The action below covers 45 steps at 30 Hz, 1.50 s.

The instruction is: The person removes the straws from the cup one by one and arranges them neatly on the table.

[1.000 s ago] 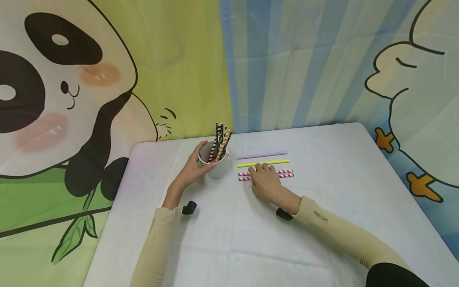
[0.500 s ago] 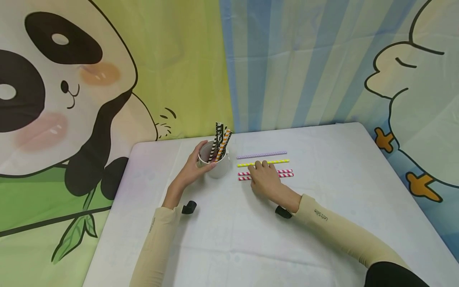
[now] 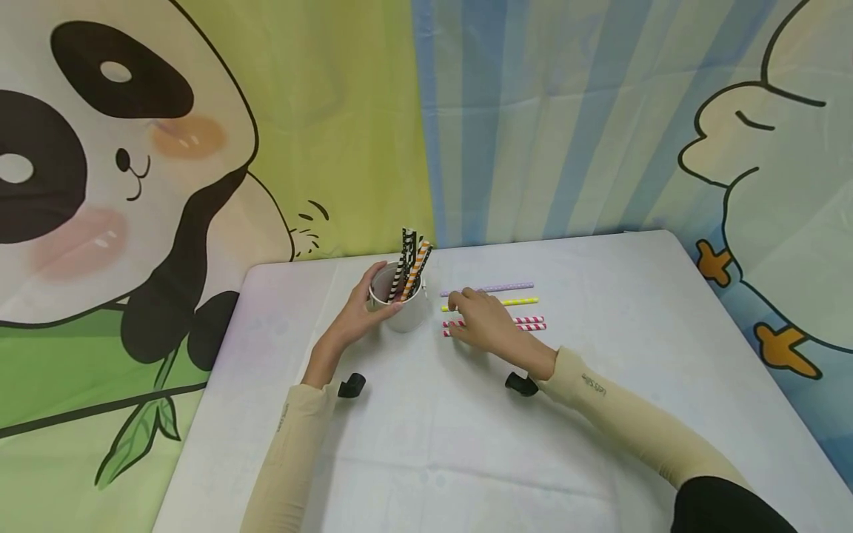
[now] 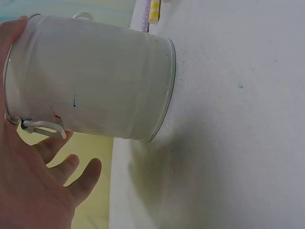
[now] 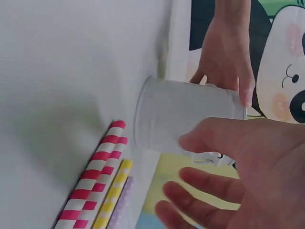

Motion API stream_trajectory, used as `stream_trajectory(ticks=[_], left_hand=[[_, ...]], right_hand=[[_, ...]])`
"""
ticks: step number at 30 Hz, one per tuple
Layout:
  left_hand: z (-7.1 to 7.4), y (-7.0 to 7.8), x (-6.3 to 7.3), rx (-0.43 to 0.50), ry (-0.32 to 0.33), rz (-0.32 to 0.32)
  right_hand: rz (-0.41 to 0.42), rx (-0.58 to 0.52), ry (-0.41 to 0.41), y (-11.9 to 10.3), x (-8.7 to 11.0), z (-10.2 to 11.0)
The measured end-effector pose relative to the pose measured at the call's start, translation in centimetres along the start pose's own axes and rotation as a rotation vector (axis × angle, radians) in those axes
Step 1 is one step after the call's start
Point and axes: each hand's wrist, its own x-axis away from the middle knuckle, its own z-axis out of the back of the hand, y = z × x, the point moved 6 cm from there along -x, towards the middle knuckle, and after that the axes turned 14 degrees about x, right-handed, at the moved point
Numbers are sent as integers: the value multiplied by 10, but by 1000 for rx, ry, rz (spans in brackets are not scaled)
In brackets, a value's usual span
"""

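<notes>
My left hand (image 3: 355,317) grips the rim of a small white metal pail (image 4: 95,78), thumb on the near side and fingers round the far side. Black-and-white and orange-striped paper straws (image 3: 413,270) stand in the pail, leaning right. Over the row of loose straws hovers my right hand (image 3: 492,324); its thumb and fingers are apart in the right wrist view, with nothing between them. Under and beside it lie a purple dotted straw (image 3: 513,286), a yellow patterned straw (image 3: 523,301) and two red-and-white straws (image 5: 90,176). The hand covers parts of them in the head view.
All of this is on a white-covered table (image 3: 640,318). A cloth backdrop (image 3: 353,133) with a panda and stripes hangs behind the table's far edge.
My right hand has lifted a little off the straws and shifted slightly left, its fingers parting. My left hand and the pail stay in place; the loose straws look unmoved.
</notes>
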Motion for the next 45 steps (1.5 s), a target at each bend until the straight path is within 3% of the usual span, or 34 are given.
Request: stream_trajectory(ticks=[4, 11, 20, 25, 45], left_hand=[[0, 0, 1, -2, 0, 8], [0, 1, -1, 2, -7, 17], [0, 4, 1, -16, -4, 7], [0, 3, 0, -14, -11, -4], [1, 0, -1, 2, -15, -10]], right_hand=[[-39, -206, -18, 3, -13, 5], [-144, -628, 58, 10, -32, 1], [-212, -904, 119, 7, -58, -10], [-228, -971, 139, 1, -66, -12], [-247, -967, 165, -6, -73, -11]])
